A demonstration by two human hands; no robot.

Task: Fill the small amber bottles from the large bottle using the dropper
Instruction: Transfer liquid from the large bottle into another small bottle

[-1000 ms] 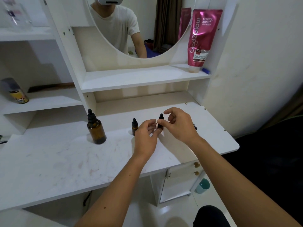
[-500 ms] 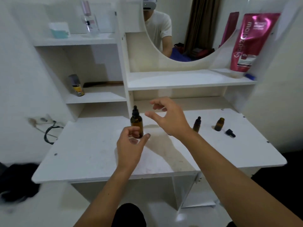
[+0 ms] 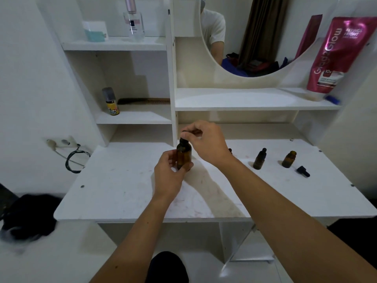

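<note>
Gripping large bottle (image 3: 183, 155) — left hand (image 3: 168, 176) (right hand (image 3: 206, 142) pinching dropper cap (image 3: 184, 137)).

We see an amber large bottle (image 3: 184, 156) with a black dropper cap (image 3: 183, 139), amber small bottles (image 3: 259, 159), a white desk (image 3: 122, 180), and a pink tube (image 3: 334, 56) far right.

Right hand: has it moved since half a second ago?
Yes. The right hand came down and left onto the dropper cap of the large bottle, which stands by the shelf divider.
</note>
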